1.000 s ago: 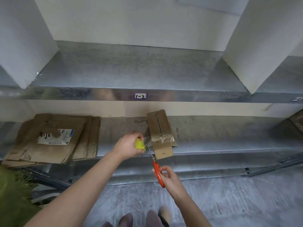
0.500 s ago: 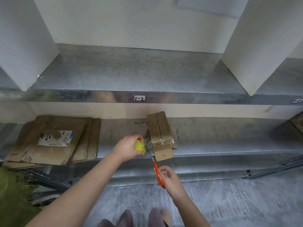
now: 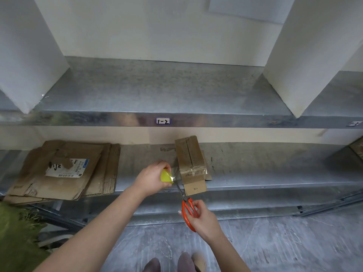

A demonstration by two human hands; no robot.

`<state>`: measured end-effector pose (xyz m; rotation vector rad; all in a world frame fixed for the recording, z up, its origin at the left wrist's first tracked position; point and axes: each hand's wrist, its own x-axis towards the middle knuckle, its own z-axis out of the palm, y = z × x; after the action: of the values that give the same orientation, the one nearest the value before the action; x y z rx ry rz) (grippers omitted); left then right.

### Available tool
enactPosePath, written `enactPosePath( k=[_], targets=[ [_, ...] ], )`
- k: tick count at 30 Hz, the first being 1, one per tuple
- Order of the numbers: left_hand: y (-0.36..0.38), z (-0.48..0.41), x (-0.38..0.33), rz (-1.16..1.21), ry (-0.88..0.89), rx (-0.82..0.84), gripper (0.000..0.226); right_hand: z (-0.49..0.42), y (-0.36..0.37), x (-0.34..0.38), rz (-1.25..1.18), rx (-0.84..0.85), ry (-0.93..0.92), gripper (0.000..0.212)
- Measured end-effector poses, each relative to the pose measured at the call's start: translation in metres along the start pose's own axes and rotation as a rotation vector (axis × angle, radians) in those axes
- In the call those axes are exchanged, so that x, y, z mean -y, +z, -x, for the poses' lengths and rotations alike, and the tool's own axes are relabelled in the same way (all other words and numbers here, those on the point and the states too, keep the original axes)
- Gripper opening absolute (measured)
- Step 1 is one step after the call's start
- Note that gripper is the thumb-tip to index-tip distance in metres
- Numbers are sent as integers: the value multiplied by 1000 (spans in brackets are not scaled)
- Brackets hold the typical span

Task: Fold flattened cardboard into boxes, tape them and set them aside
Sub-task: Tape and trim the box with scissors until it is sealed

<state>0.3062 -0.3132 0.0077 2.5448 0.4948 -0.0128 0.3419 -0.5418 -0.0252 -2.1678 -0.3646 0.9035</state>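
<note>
A small folded cardboard box (image 3: pixel 191 163) stands on the lower metal shelf (image 3: pixel 255 173), with clear tape wrapped across its near end. My left hand (image 3: pixel 152 178) grips a yellow tape roll (image 3: pixel 166 176) just left of the box, and a strip of clear tape stretches from the roll to the box. My right hand (image 3: pixel 202 216) holds orange-handled scissors (image 3: pixel 187 208) below the box. Their blades point up to the stretched tape between roll and box.
A stack of flattened cardboard (image 3: pixel 62 169) with a white label lies on the lower shelf to the left. The upper shelf (image 3: pixel 157 91) holds two white blocks (image 3: pixel 306 55) at its sides. Something green (image 3: pixel 17 236) sits low at the left, and my feet show on the grey floor (image 3: pixel 275 242).
The scissors' blades have moved up to the stretched tape. My left hand still holds the roll beside the box.
</note>
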Motion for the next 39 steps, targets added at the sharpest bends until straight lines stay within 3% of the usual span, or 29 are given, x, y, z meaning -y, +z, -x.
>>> enactPosePath(
  k=[3,7,15,26,32,39],
  targets=[
    [-1,-1,0,-2,-14,-2,43,-5,-9,-18,303,-109,-96,65],
    [1,-1,1,-12,-41,11,43,-10,-48,-40,669,-329,-219,53],
    [7,-2,-4,7,-113,-16,44,-61,-141,-65,677,-529,-164,44],
    [19,5,-10,30,-234,-60,44,-134,-149,-54,712,-317,-214,48],
    [18,5,-12,1,-237,-57,44,-108,-144,-64,773,-386,-554,54],
    [16,3,-11,11,-202,-49,45,-64,-103,-6,705,-345,-841,51]
  ],
)
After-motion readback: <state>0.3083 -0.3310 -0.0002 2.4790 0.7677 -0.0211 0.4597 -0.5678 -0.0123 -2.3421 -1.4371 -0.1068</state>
